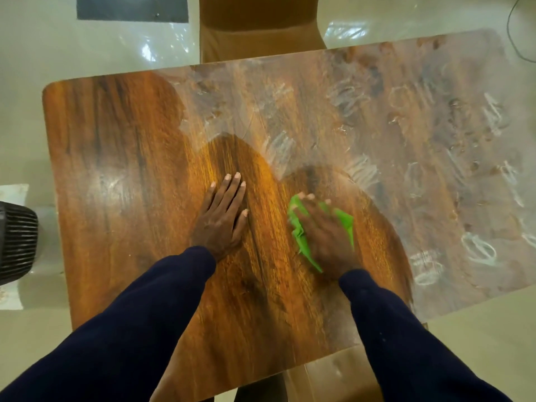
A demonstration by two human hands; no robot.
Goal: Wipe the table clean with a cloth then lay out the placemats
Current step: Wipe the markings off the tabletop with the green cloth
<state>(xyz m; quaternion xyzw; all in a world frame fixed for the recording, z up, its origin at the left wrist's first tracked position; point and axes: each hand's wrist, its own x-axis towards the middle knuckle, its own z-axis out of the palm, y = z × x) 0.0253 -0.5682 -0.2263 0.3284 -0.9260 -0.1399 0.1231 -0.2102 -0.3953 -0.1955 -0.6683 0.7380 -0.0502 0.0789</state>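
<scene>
A brown wooden table (121,146) fills the view. Its right and far parts carry a whitish smeared film (420,134), while the left and near middle show bare glossy wood. My right hand (324,233) presses flat on a crumpled green cloth (300,236) near the table's middle, its fingers spread over the cloth. To its left my left hand (223,216) rests palm down on the wood with fingers apart, holding nothing. Both arms wear dark blue sleeves. No placemats are in view.
A brown chair (258,33) stands at the table's far side. Another brown seat (327,375) shows under the near edge. A black ribbed appliance (17,242) sits on the floor at the left. A dark mat (130,7) lies on the pale floor at the top left.
</scene>
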